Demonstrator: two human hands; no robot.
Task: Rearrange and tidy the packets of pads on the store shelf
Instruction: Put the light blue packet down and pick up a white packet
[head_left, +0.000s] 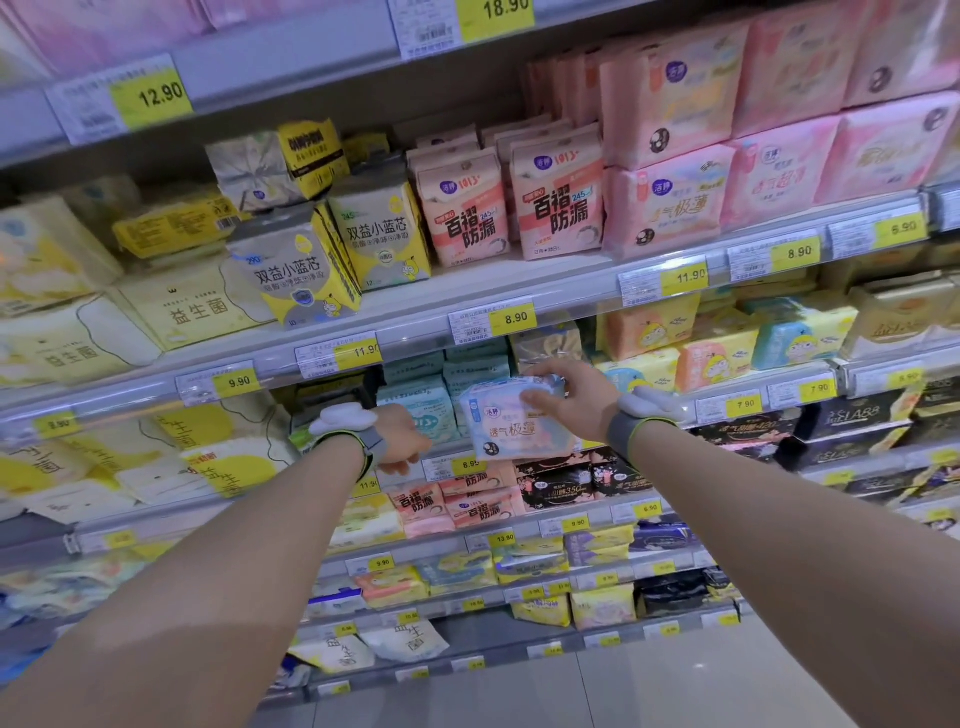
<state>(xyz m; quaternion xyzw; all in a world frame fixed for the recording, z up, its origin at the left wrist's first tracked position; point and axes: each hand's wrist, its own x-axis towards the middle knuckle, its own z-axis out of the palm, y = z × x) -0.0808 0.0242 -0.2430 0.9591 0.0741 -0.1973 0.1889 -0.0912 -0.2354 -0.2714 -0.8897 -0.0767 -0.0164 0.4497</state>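
My right hand (566, 397) grips a pale blue and pink packet of pads (511, 426) by its top right corner, in front of the middle shelf. Behind it stand light teal packets (415, 400) in a row. My left hand (400, 436) reaches toward the shelf edge just left of the held packet, fingers curled downward and mostly hidden, so I cannot tell whether it holds anything. Both wrists wear grey bands with white pads.
The shelf above holds yellow packets (298, 275), two peach packets (511, 202) and stacked pink packets (670, 202). Yellow price tags (514, 317) line each shelf rail. Black packets (841, 415) sit to the right, cream ones (156, 457) to the left. Floor (597, 691) lies below.
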